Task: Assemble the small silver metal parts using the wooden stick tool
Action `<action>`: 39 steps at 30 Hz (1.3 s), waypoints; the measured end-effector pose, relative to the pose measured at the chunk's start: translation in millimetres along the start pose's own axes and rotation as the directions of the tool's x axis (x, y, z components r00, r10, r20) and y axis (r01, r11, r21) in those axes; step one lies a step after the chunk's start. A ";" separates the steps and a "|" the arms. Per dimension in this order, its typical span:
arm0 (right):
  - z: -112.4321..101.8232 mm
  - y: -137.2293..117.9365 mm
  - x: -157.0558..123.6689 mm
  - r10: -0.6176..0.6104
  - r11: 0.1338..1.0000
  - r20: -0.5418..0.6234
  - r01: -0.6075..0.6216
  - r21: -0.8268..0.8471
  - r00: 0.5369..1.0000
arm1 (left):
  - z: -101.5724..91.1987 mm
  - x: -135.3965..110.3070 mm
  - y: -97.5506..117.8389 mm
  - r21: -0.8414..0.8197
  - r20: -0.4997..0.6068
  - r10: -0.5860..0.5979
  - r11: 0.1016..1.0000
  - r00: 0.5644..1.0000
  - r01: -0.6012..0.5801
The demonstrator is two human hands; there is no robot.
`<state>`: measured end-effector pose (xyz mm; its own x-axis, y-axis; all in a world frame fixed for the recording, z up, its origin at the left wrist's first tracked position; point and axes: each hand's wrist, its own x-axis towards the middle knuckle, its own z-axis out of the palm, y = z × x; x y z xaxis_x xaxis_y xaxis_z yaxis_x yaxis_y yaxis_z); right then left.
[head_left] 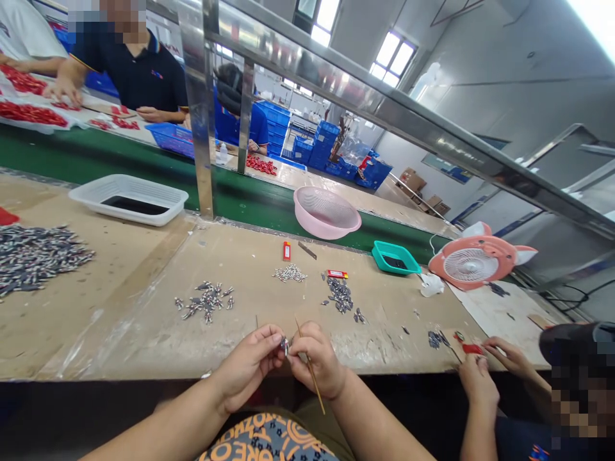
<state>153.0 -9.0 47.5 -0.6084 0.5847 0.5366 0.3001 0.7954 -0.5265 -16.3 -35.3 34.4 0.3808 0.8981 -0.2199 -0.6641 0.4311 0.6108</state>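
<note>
Between the fingertips of my left hand (254, 362) is a small dark piece with a white part (285, 346), pinched just above the table's front edge. My right hand (319, 362) is closed around a thin wooden stick (314, 381), and its fingertips touch the same small piece. Beyond my hands lie a pile of dark-and-white pieces (207, 301), a pile of small whitish pieces (290, 273) and a pile of dark grey pieces (340, 294). Two small red packets (287, 251) lie near these piles.
A metal frame (204, 115) crosses ahead. Behind the piles stand a white tray (129, 198), a pink basket (327, 214), a green tray (395, 258) and a pink fan (473, 261). A co-worker's hands (480, 378) work at right; other people sit across the green belt (250, 205).
</note>
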 end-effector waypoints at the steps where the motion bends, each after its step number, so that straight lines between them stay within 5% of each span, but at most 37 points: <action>1: 0.6 0.4 -1.8 -0.001 1.000 -0.002 0.001 -0.005 1.000 | 2.2 -1.7 -0.5 0.003 0.004 0.000 1.000 1.000 0.000; 22: -6.3 -22.2 -17.6 -0.043 0.997 -0.015 0.042 -0.071 0.999 | 17.6 -24.3 -12.0 0.294 -0.056 0.181 0.943 0.982 -0.157; 29: -11.9 4.8 -54.0 0.131 0.981 -0.163 -0.152 -0.123 0.978 | 3.2 -22.3 -5.9 0.456 -0.121 0.258 0.872 0.959 -0.177; 32: -34.0 46.3 -79.3 0.313 0.865 -0.309 -0.404 -0.297 0.898 | -32.6 -15.7 21.3 0.690 -0.160 0.374 0.704 0.913 -0.168; 36: -78.7 98.1 -106.5 0.442 0.700 -0.452 -0.614 -0.366 0.774 | -91.1 -1.3 76.6 0.971 -0.119 0.508 0.237 0.853 -0.006; 39: -98.6 117.8 -112.0 0.514 0.615 -0.437 -0.672 -0.413 0.738 | -118.5 6.8 111.4 0.983 -0.121 0.519 -0.055 0.846 0.174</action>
<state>329.0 34.9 -9.6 0.0258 0.9101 0.4136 0.8967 0.1618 -0.4120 -163.9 29.1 10.9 -0.1007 0.9942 0.0389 0.7352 0.0480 0.6761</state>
